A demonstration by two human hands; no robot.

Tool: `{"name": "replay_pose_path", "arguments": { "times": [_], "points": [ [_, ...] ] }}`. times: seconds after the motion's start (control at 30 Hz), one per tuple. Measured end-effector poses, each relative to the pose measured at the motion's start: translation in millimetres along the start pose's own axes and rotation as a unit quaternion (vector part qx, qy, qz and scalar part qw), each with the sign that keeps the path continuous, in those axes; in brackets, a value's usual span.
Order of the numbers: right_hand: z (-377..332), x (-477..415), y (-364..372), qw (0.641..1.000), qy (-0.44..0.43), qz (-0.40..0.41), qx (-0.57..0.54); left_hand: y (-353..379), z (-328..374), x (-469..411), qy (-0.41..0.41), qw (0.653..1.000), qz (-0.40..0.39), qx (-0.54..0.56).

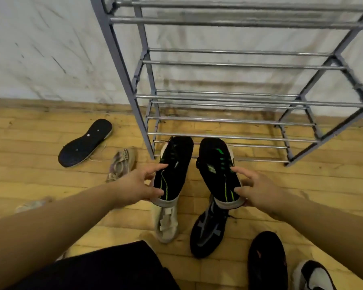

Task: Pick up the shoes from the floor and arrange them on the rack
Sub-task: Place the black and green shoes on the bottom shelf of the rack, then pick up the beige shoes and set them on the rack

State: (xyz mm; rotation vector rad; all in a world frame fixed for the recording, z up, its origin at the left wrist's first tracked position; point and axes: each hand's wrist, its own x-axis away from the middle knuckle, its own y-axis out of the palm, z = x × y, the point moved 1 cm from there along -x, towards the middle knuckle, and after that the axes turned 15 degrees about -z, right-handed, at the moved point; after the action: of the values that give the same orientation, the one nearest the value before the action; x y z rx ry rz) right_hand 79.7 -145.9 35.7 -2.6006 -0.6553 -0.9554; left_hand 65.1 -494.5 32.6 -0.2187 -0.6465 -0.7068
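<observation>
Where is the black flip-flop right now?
In the head view, the black flip-flop lies sole up on the wooden floor at the left, just left of the rack front leg, with a patterned sandal close on its right.

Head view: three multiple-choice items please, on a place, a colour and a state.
1. Where is the upturned black flip-flop? A. on the floor left of the shoe rack B. on the rack C. in a hand
2. Accent colour on the left sneaker and right sneaker? A. red B. green C. blue
3. The hands? A. both empty B. both on one sneaker C. left hand grips the left sneaker, right hand the right sneaker
Answers: A, it lies sole up on the floor; B, green lines on both; C, fingers curl round each.
</observation>
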Motion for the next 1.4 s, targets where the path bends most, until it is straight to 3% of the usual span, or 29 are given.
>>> {"name": "replay_pose_path", "arguments": {
  "times": [0.13, 0.4, 0.6, 0.73, 0.97, 1.27, 1.4],
  "points": [
    [5.6, -76.4, 17.9, 0.999, -0.027, 0.035, -0.004, -19.0, -25.2, -52.9, 0.025, 0.995, 0.095, 0.015],
    [-8.7, -191.0, 19.1, 0.996, -0.072, 0.056, -0.004, -58.6, -26.7, -127.6, 0.017, 0.985, 0.166, -0.049],
    [-1.4, -207.0, 18.8, 0.993, -0.047, 0.042, 0.097, -50.0, -43.3, -139.3, -0.075, 0.948, 0.151, -0.269],
    [9.7, -205.3, 20.9, 0.978, -0.078, 0.048, 0.187, -52.3, -54.3, -139.8, -0.061, 0.915, 0.199, -0.346],
    [6.1, -214.7, 35.2, 0.97, -0.101, 0.101, 0.197, -55.9, -54.6, -145.1, -0.048, 0.915, 0.261, -0.305],
    [-1.7, -211.8, 46.0, 0.966, -0.088, 0.089, 0.228, -59.2, -58.3, -148.0, -0.059, 0.889, 0.305, -0.335],
    [5.0, -183.4, 64.9, 0.949, -0.081, 0.108, 0.284, -49.6, -69.1, -131.8, -0.044, 0.899, 0.317, -0.3]
  ]
}}
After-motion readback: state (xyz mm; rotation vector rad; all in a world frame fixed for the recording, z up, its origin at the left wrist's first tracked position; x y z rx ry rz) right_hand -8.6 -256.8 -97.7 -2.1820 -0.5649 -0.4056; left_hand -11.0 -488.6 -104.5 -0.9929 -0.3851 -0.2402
